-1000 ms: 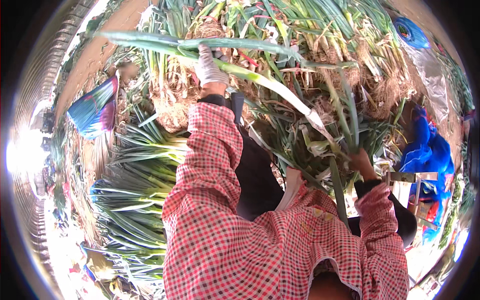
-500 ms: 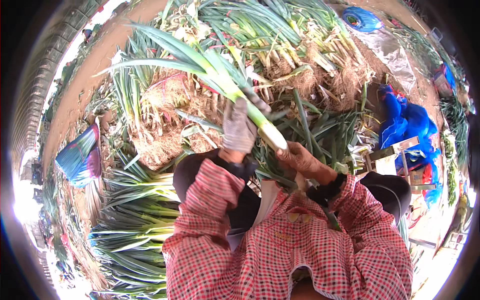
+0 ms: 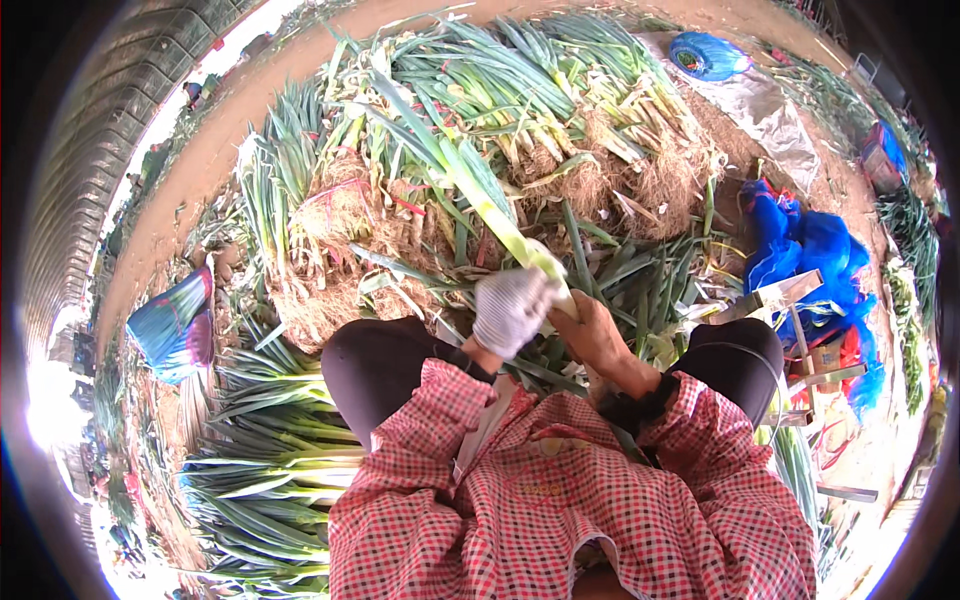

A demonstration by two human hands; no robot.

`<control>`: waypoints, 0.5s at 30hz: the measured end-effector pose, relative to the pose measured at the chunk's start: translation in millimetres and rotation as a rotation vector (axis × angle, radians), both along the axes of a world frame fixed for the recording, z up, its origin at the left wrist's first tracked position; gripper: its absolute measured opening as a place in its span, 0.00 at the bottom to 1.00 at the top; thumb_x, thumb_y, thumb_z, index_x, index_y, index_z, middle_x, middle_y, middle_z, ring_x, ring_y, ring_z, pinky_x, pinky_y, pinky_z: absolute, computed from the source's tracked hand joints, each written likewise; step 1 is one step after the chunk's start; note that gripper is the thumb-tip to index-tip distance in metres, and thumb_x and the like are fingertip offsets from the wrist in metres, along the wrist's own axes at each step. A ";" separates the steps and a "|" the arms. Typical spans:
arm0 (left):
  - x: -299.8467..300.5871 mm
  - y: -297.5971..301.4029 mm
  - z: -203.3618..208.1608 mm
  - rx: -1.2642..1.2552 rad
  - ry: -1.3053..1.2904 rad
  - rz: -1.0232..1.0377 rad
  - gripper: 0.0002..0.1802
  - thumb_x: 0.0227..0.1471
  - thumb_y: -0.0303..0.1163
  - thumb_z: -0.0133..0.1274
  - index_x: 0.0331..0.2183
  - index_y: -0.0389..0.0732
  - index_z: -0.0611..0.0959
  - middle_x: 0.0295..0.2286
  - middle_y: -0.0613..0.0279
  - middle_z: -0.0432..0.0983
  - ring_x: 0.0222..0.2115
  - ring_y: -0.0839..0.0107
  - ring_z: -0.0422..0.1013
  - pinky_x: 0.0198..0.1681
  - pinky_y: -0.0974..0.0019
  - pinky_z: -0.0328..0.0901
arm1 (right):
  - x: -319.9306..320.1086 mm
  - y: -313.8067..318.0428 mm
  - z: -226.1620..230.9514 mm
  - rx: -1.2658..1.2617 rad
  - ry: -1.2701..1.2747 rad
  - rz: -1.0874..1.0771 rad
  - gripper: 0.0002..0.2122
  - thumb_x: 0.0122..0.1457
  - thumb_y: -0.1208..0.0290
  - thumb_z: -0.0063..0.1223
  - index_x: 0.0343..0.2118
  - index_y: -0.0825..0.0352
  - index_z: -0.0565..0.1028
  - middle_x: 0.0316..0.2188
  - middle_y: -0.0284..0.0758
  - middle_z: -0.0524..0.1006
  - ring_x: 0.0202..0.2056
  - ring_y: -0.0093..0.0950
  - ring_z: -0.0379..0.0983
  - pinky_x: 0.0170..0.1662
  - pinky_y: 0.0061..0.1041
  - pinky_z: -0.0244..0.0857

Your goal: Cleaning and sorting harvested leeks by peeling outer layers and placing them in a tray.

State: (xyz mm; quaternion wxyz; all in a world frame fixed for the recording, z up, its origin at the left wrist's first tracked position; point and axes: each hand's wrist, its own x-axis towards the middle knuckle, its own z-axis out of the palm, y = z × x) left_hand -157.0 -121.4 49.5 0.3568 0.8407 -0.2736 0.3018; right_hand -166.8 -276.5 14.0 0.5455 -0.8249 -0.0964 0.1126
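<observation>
A long leek [image 3: 480, 200] slants up and away to the left between my hands, its green leaves over the bundles beyond. My left hand [image 3: 512, 308], in a pale striped glove, is closed around the white shank near the lower end. Just below and to the right, my bare right hand [image 3: 598, 338] grips the bottom end, its fingers partly hidden. Under the stalk lie loose green leaves and trimmings [image 3: 650, 275]. On my left a stack of leeks [image 3: 290, 465] lies with leaves pointing left and pale shanks toward me.
Bundles of rooted leeks [image 3: 560, 130] spread across the ground ahead. A blue net [image 3: 810, 250] lies at the right beside a small wooden frame [image 3: 790, 295]. A blue-and-purple bundle [image 3: 178, 325] stands at the left. A blue roll [image 3: 708, 55] sits far right near a pale sheet [image 3: 765, 115].
My left hand has slid down the leek toward my right hand. The leek now points more steeply away from me and its leaves have swung right.
</observation>
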 end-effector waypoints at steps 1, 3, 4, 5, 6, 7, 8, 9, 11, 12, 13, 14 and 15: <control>-10.0 -7.3 2.7 0.124 0.032 -0.141 0.04 0.45 0.28 0.52 0.25 0.39 0.74 0.18 0.57 0.69 0.16 0.62 0.67 0.19 0.64 0.62 | 6.8 -5.2 -5.5 0.029 -0.014 -0.003 0.12 0.49 0.68 0.52 0.31 0.72 0.69 0.20 0.43 0.71 0.22 0.37 0.68 0.25 0.30 0.60; -42.8 -25.4 -4.2 0.465 0.138 -0.471 0.08 0.45 0.29 0.51 0.32 0.41 0.75 0.24 0.58 0.70 0.19 0.63 0.68 0.20 0.66 0.64 | 21.2 -9.6 -25.5 0.031 -0.254 -0.020 0.09 0.49 0.71 0.52 0.30 0.71 0.69 0.16 0.35 0.68 0.15 0.24 0.63 0.17 0.23 0.54; -62.9 -30.3 -11.9 0.602 0.229 -0.619 0.11 0.45 0.30 0.51 0.35 0.41 0.76 0.26 0.58 0.71 0.20 0.64 0.69 0.20 0.67 0.65 | 18.6 -6.7 -25.3 0.051 -0.231 -0.025 0.10 0.48 0.72 0.53 0.30 0.71 0.69 0.16 0.37 0.68 0.17 0.27 0.64 0.19 0.25 0.56; -72.5 -33.1 -17.9 0.634 0.336 -0.723 0.14 0.45 0.31 0.51 0.38 0.42 0.76 0.29 0.59 0.72 0.22 0.65 0.70 0.21 0.68 0.66 | 22.1 -3.2 -23.7 0.061 -0.150 -0.052 0.11 0.47 0.72 0.53 0.31 0.71 0.69 0.17 0.39 0.69 0.19 0.30 0.66 0.21 0.28 0.59; -73.4 -34.6 -22.0 0.420 0.493 -0.765 0.11 0.46 0.31 0.50 0.36 0.42 0.76 0.28 0.57 0.72 0.23 0.65 0.70 0.23 0.68 0.66 | 25.0 -3.2 -21.0 0.038 -0.119 -0.088 0.12 0.46 0.72 0.54 0.32 0.71 0.69 0.17 0.41 0.70 0.21 0.33 0.68 0.24 0.30 0.61; -70.4 -32.3 -23.7 0.212 0.638 -0.792 0.10 0.47 0.31 0.49 0.34 0.41 0.76 0.27 0.56 0.72 0.24 0.65 0.71 0.25 0.68 0.66 | 30.2 -2.0 -13.7 0.008 -0.126 -0.117 0.13 0.45 0.72 0.55 0.33 0.71 0.69 0.18 0.44 0.70 0.23 0.36 0.70 0.26 0.32 0.63; -64.9 -27.1 -26.3 -0.002 0.777 -0.813 0.08 0.48 0.31 0.48 0.32 0.40 0.76 0.26 0.55 0.72 0.24 0.65 0.71 0.27 0.68 0.67 | 31.5 -2.6 -5.4 -0.063 -0.249 -0.167 0.14 0.44 0.70 0.55 0.34 0.70 0.70 0.21 0.48 0.72 0.29 0.43 0.72 0.30 0.36 0.65; -59.4 -17.7 -26.5 -0.214 0.915 -0.821 0.07 0.49 0.31 0.48 0.30 0.39 0.76 0.25 0.54 0.72 0.25 0.65 0.71 0.29 0.68 0.67 | 32.0 -1.1 -8.6 -0.072 -0.322 -0.155 0.15 0.44 0.71 0.54 0.36 0.69 0.69 0.22 0.47 0.73 0.27 0.44 0.71 0.29 0.36 0.65; -20.7 19.9 -34.7 -0.204 0.745 -0.339 0.12 0.52 0.36 0.44 0.38 0.40 0.73 0.30 0.55 0.70 0.30 0.67 0.70 0.31 0.67 0.66 | 34.9 6.9 -20.0 -0.093 -0.477 -0.132 0.17 0.43 0.74 0.52 0.39 0.68 0.67 0.24 0.44 0.73 0.24 0.48 0.68 0.29 0.35 0.65; -3.1 40.4 -38.7 -0.203 0.699 -0.097 0.16 0.54 0.38 0.43 0.41 0.40 0.71 0.32 0.56 0.70 0.32 0.68 0.69 0.32 0.66 0.66 | 31.3 13.0 -19.2 -0.124 -0.539 -0.123 0.19 0.42 0.75 0.51 0.41 0.67 0.66 0.26 0.45 0.72 0.25 0.48 0.68 0.30 0.36 0.65; 13.7 36.5 -21.3 -0.757 0.890 -0.045 0.21 0.55 0.45 0.38 0.44 0.41 0.69 0.34 0.56 0.69 0.33 0.66 0.68 0.33 0.64 0.64 | 27.1 14.8 -20.8 -0.165 -0.600 -0.123 0.21 0.42 0.76 0.51 0.43 0.67 0.65 0.28 0.46 0.72 0.26 0.48 0.69 0.31 0.37 0.66; 28.8 33.2 -2.3 -1.389 0.880 0.042 0.26 0.56 0.51 0.34 0.46 0.41 0.68 0.37 0.57 0.68 0.33 0.64 0.68 0.34 0.62 0.63 | 21.1 17.4 -22.0 -0.203 -0.661 -0.118 0.23 0.41 0.76 0.50 0.45 0.67 0.64 0.30 0.47 0.72 0.27 0.47 0.69 0.33 0.38 0.66; 49.8 35.0 0.3 -1.497 0.890 -0.027 0.26 0.54 0.53 0.38 0.42 0.41 0.70 0.29 0.62 0.68 0.28 0.68 0.66 0.30 0.66 0.62 | 15.6 18.5 -20.0 -0.168 -0.774 -0.075 0.27 0.40 0.77 0.50 0.48 0.68 0.61 0.29 0.48 0.71 0.27 0.49 0.68 0.32 0.39 0.66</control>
